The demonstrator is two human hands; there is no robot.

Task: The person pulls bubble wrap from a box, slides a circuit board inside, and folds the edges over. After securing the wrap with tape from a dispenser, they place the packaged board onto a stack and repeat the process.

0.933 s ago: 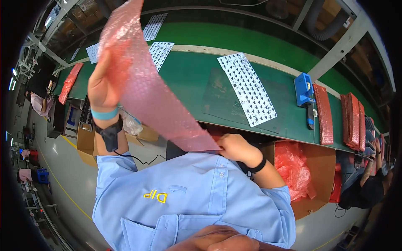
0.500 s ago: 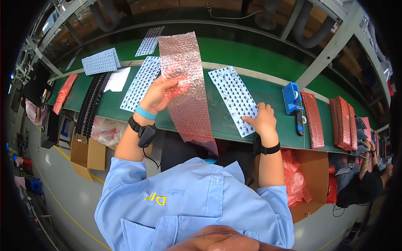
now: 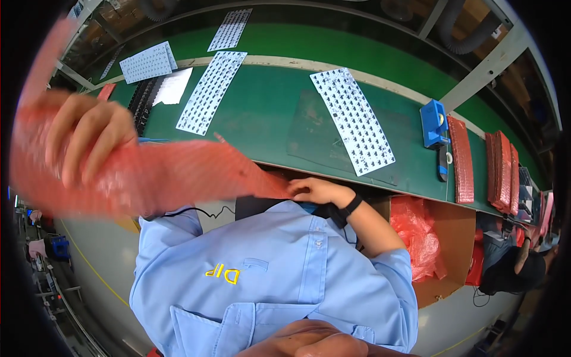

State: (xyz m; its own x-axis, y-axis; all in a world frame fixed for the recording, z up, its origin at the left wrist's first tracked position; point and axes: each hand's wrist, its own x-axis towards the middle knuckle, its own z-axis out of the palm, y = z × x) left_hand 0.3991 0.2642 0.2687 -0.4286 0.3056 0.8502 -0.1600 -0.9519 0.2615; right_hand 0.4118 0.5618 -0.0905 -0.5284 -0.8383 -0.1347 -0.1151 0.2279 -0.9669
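A long strip of red bubble wrap, likely a bubble bag (image 3: 184,172), is stretched across my front at the bench edge. My left hand (image 3: 89,134) is raised at the far left with its fingers curled over the wrap, blurred by motion. At the other end, my right hand (image 3: 318,191) pinches the wrap's narrow tip near my chest. Beyond my right hand, a white circuit board (image 3: 354,122) with rows of small dark parts lies on the green bench mat (image 3: 267,101). A similar board (image 3: 211,92) lies left of the middle.
More white boards (image 3: 231,28) (image 3: 147,62) sit farther back. A blue tape dispenser (image 3: 434,124), a blue-black tool (image 3: 442,163) and red bubble-wrapped packs (image 3: 461,160) stand at the right. Below is a cardboard box (image 3: 455,256) holding red wrap (image 3: 416,238). A co-worker (image 3: 517,262) is at far right.
My left hand has swung left and toward me with the bubble bag, which now stretches sideways. My right hand has left the circuit board and taken the bag's other end.
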